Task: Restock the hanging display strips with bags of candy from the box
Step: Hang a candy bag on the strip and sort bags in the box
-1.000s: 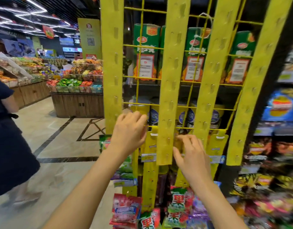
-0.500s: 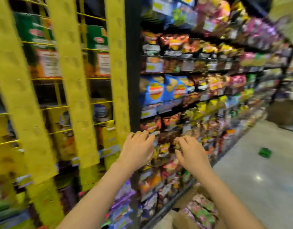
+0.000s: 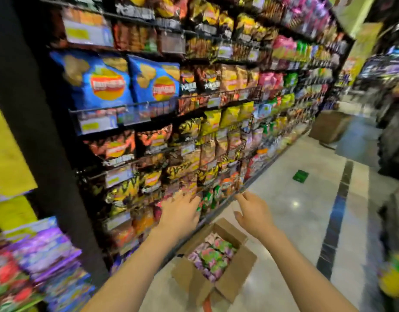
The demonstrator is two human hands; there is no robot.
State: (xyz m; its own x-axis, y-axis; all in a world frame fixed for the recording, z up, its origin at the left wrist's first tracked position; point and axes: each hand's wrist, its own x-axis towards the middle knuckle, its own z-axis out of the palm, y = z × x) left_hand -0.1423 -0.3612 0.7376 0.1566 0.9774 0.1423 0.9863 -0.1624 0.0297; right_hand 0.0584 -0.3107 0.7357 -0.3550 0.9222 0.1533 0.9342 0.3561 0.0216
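Open box of candy on the floor, 2 empty hands held out above it.

The cardboard box (image 3: 213,265) sits at 6 o'clock in the view, flaps folded out, filled with pink, green and purple bags of candy (image 3: 213,257). Above it, at about 11 o'clock from the box, the left hand (image 3: 179,216) reaches forward with fingers (image 3: 185,197) loosely spread and gripping nothing; whether the tips touch the packets in front of them is lost in blur. At 1 o'clock from the box the right hand (image 3: 253,216) hangs in the air, fingers (image 3: 241,198) relaxed and a little apart, thumb out, also empty. The yellow display strips (image 3: 7,154) show at 9 o'clock, blurred. Snack shelves (image 3: 194,109) run from 10 to 1 o'clock, and a green packet (image 3: 300,176) lies on the floor (image 3: 295,221) at 3 o'clock.
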